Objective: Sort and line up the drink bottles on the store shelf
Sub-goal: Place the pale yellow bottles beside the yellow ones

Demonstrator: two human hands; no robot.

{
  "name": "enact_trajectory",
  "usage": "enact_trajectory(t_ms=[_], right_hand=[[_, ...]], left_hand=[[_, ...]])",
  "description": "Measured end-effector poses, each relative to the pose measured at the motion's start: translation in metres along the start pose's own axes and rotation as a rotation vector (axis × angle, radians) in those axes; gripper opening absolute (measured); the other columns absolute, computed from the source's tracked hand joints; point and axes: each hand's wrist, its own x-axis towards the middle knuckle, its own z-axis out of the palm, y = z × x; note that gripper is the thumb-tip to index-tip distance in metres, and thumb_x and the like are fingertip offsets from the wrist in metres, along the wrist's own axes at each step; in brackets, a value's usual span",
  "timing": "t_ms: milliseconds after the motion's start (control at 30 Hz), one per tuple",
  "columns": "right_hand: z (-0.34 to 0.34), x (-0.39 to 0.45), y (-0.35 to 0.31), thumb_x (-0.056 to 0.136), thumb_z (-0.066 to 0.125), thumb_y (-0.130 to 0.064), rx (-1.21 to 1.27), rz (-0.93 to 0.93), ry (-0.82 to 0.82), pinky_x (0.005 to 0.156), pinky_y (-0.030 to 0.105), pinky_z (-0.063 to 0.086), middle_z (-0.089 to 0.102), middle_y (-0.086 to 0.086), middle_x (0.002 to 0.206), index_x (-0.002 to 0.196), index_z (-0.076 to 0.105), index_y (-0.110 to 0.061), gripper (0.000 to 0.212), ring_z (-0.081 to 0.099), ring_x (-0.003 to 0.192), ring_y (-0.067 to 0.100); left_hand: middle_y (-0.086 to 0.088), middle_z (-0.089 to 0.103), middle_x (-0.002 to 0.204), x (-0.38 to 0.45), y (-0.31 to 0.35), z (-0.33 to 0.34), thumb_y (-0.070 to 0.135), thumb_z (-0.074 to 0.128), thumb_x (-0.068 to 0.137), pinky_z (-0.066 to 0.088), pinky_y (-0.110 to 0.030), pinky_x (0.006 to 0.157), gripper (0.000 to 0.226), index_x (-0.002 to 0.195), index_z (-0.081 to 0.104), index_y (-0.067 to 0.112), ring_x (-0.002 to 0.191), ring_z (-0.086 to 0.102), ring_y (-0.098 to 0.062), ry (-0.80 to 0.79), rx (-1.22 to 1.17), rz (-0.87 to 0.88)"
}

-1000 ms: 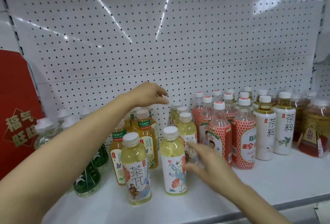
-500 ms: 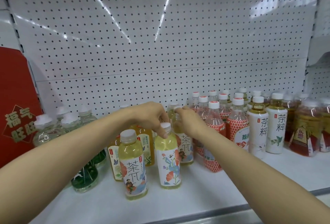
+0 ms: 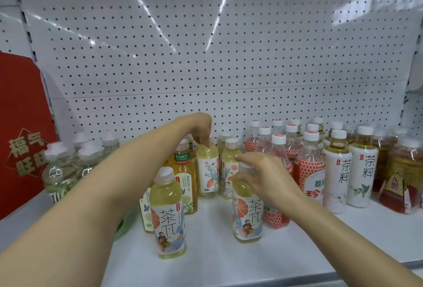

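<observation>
Several pale-yellow tea bottles with flowered white labels stand at mid shelf. My left hand [image 3: 198, 128] grips the cap of one such bottle [image 3: 207, 172] standing further back. My right hand [image 3: 263, 175] grips the top of another [image 3: 246, 213] standing near the front, beside the red-netted bottles. A third flowered bottle [image 3: 169, 213] stands free at the front left, and one more [image 3: 229, 167] stands behind, between my hands.
Amber tea bottles [image 3: 185, 179] stand behind the front left bottle. Clear water bottles [image 3: 59, 172] and a red sign [image 3: 20, 140] fill the left. Red-netted bottles [image 3: 309, 167], white-labelled bottles [image 3: 337, 179] and dark amber packs [image 3: 398, 172] crowd the right. The white shelf [image 3: 217, 261] ends at a grey front rail.
My left hand moved its bottle back toward the pegboard. My right hand drew another flowered bottle forward to the front of the shelf, right of the free-standing one.
</observation>
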Motion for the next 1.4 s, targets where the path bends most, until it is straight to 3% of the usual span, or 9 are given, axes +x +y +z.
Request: enact_trajectory(t_ms=[67,200,367,533,700,833,1033,1167,1400], right_hand=[[-0.003,-0.001,0.001,0.089,0.071,-0.023,0.002,-0.004,0.000,0.101,0.023,0.038,0.062,-0.002,0.130,0.130,0.061,-0.019,0.042,0.055,0.121,0.014],[-0.002,0.001,0.003,0.089,0.070,-0.024,0.029,-0.022,-0.029,0.095,0.015,0.033,0.060,-0.009,0.129,0.133,0.058,-0.028,0.045,0.053,0.118,0.009],[0.004,0.005,0.007,0.089,0.069,-0.024,0.067,0.004,-0.033,0.104,0.028,0.040,0.058,-0.009,0.132,0.135,0.056,-0.031,0.048,0.052,0.122,0.011],[0.008,0.007,0.012,0.089,0.069,-0.026,0.090,-0.007,-0.008,0.101,0.031,0.044,0.059,-0.006,0.128,0.132,0.057,-0.036,0.046,0.054,0.117,0.014],[0.011,0.007,0.016,0.088,0.070,-0.026,0.117,-0.013,0.011,0.100,0.032,0.045,0.060,-0.007,0.125,0.133,0.057,-0.036,0.048,0.055,0.115,0.013],[0.013,0.008,0.020,0.087,0.072,-0.028,0.142,-0.003,0.021,0.104,0.029,0.041,0.059,-0.008,0.130,0.132,0.059,-0.031,0.048,0.054,0.119,0.011],[0.025,0.000,0.020,0.087,0.071,-0.025,0.208,0.025,0.126,0.098,0.024,0.040,0.061,-0.006,0.129,0.131,0.061,-0.026,0.045,0.050,0.106,0.001],[0.032,-0.004,0.017,0.089,0.069,-0.026,0.267,0.065,0.160,0.096,0.022,0.039,0.059,-0.005,0.130,0.133,0.058,-0.026,0.045,0.048,0.109,0.001],[0.034,-0.006,0.014,0.092,0.066,-0.024,0.249,0.085,0.174,0.098,0.019,0.032,0.059,-0.002,0.132,0.135,0.058,-0.022,0.044,0.052,0.119,0.012]], left_hand=[[-0.005,0.074,0.103,0.015,-0.003,0.003,0.034,0.085,0.076,0.051,-0.027,0.078,0.043,0.104,0.073,0.004,0.093,0.069,-0.021,-0.011,0.013,-0.035],[-0.007,0.077,0.096,0.032,0.001,0.004,0.029,0.084,0.078,0.058,-0.031,0.083,0.038,0.101,0.071,0.001,0.078,0.071,-0.017,-0.037,0.044,-0.054],[-0.009,0.075,0.103,0.042,0.004,0.016,0.027,0.083,0.079,0.058,-0.040,0.089,0.054,0.121,0.063,0.000,0.091,0.073,-0.023,-0.068,0.102,-0.089],[-0.008,0.075,0.103,0.037,0.003,0.019,0.029,0.081,0.082,0.058,-0.040,0.088,0.044,0.114,0.069,0.003,0.088,0.072,-0.022,-0.074,0.177,-0.076],[-0.006,0.059,0.136,-0.003,0.010,-0.003,0.042,0.075,0.085,0.049,-0.039,0.099,0.069,0.143,0.050,0.014,0.117,0.060,-0.026,0.052,0.213,-0.014],[0.005,0.066,0.127,-0.085,-0.002,-0.038,0.053,0.071,0.084,0.047,-0.039,0.102,0.054,0.127,0.065,0.022,0.115,0.060,-0.018,0.080,0.162,0.012],[0.022,0.071,0.106,-0.185,-0.051,-0.025,0.065,0.077,0.066,0.049,-0.035,0.096,0.047,0.107,0.070,0.042,0.102,0.066,-0.007,-0.252,0.047,-0.055],[0.012,0.077,0.095,-0.183,-0.064,0.012,0.033,0.085,0.073,0.059,-0.029,0.085,0.033,0.105,0.075,0.028,0.091,0.074,-0.014,-0.084,-0.279,-0.001],[0.011,0.073,0.096,-0.161,-0.036,0.032,0.035,0.081,0.079,0.062,-0.030,0.074,0.030,0.104,0.075,0.021,0.080,0.074,-0.014,0.084,-0.279,0.054]])
